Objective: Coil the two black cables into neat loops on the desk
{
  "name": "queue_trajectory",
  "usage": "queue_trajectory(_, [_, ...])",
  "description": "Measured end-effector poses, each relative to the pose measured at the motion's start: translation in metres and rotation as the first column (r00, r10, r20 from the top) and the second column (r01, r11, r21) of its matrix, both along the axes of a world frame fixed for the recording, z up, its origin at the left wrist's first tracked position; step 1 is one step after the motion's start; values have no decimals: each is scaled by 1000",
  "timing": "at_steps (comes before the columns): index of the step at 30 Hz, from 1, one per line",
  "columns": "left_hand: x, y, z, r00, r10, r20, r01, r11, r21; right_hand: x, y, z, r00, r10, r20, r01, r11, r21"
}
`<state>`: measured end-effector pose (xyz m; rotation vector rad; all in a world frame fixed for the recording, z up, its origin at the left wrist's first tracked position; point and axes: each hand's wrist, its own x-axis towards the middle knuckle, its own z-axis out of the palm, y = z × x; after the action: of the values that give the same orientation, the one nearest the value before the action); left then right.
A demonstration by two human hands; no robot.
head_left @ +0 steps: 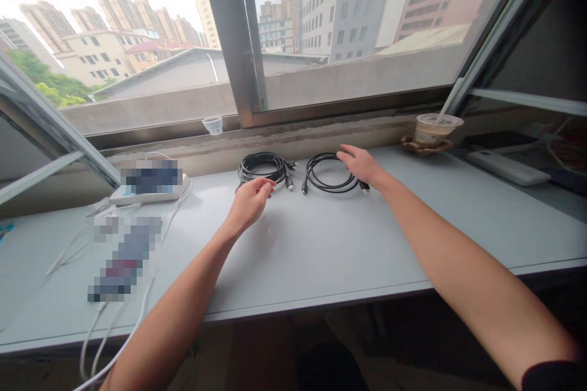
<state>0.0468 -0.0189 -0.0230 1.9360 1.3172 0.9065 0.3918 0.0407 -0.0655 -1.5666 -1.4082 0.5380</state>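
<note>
Two coils of black cable lie side by side on the grey-white tabletop (312, 238). The left coil (262, 156) is thicker, with several loops and its plugs (290, 184) at its right side. The right coil (323, 186) has fewer loops, a plug (304, 188) at its left and another end at its right. My left hand (252, 198) is in front of the left coil, covering its near edge; its fingers are loosely bent and nothing shows between them. Over the right side of the other coil, my right hand (360, 165) has its fingers stretched out, holding nothing.
White cords and pixelated items, one on a white box (149, 197), take up the left. A clear plastic cup (213, 126) stands by the window sill. At right are an iced drink (433, 131) in a cardboard holder and a white device (509, 168). The table's front edge runs below my arms.
</note>
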Motion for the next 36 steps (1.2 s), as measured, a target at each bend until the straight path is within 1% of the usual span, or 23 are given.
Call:
queue_trajectory(1, [0, 0, -1, 1000, 2, -10, -2, 1000, 10, 4, 4, -4, 994, -44, 100, 35, 995, 88])
queue_trajectory(2, [-1, 1, -1, 1000, 5, -19, -5, 1000, 20, 6, 7, -6, 981, -71, 181, 42, 986, 162])
queue_trajectory(4, [-4, 5, -1, 999, 23, -29, -22, 999, 49, 7, 9, -8, 953, -80, 293, -3, 961, 275])
queue_trajectory(6, [-9, 15, 3, 997, 68, -34, -64, 993, 97, 3, 6, -6, 931, -26, 365, -99, 943, 319])
queue_trajectory(7, [-13, 23, 6, 994, 102, -37, -97, 987, 128, 1, 3, -4, 918, 16, 397, -152, 938, 312])
queue_trajectory(9, [-19, 43, 14, 981, 186, -60, -171, 967, 190, -6, -4, 0, 883, 126, 452, -254, 938, 235])
queue_trajectory(11, [-26, 69, 22, 948, 290, -129, -249, 932, 263, -12, -12, 3, 839, 249, 484, -332, 939, 92])
queue_trajectory(13, [-30, 96, 29, 893, 385, -233, -309, 900, 306, -17, -18, 5, 801, 334, 497, -368, 929, -31])
queue_trajectory(14, [-32, 109, 31, 866, 408, -290, -320, 897, 305, -19, -19, 5, 791, 353, 499, -371, 926, -66])
queue_trajectory(15, [-32, 120, 33, 840, 414, -350, -321, 901, 293, -20, -20, 5, 788, 360, 500, -369, 926, -85])
queue_trajectory(17, [-33, 138, 34, 785, 398, -475, -331, 917, 221, -21, -20, 4, 788, 361, 499, -362, 927, -99])
queue_trajectory(19, [-31, 147, 35, 757, 369, -540, -340, 927, 157, -20, -19, 4, 783, 370, 501, -357, 925, -126])
queue_trajectory(22, [-25, 147, 36, 737, 362, -571, -352, 927, 133, -18, -18, 3, 764, 383, 520, -354, 922, -158])
queue_trajectory(25, [-19, 143, 40, 692, 387, -609, -347, 918, 190, -17, -18, 4, 761, 375, 530, -355, 924, -145])
queue_trajectory(27, [-17, 141, 42, 685, 403, -607, -328, 915, 237, -17, -18, 4, 766, 362, 531, -348, 928, -130])
queue_trajectory(29, [-17, 141, 45, 730, 390, -561, -310, 921, 235, -18, -19, 6, 777, 331, 535, -331, 938, -100])
queue_trajectory(32, [-19, 135, 49, 822, 322, -469, -288, 946, 145, -21, -20, 8, 802, 280, 528, -313, 949, -28])
queue_trajectory(34, [-19, 127, 51, 865, 299, -404, -283, 954, 99, -23, -20, 10, 817, 262, 513, -318, 948, 23])
queue_trajectory(36, [-19, 117, 51, 894, 290, -340, -277, 957, 89, -26, -21, 11, 830, 252, 498, -330, 941, 74])
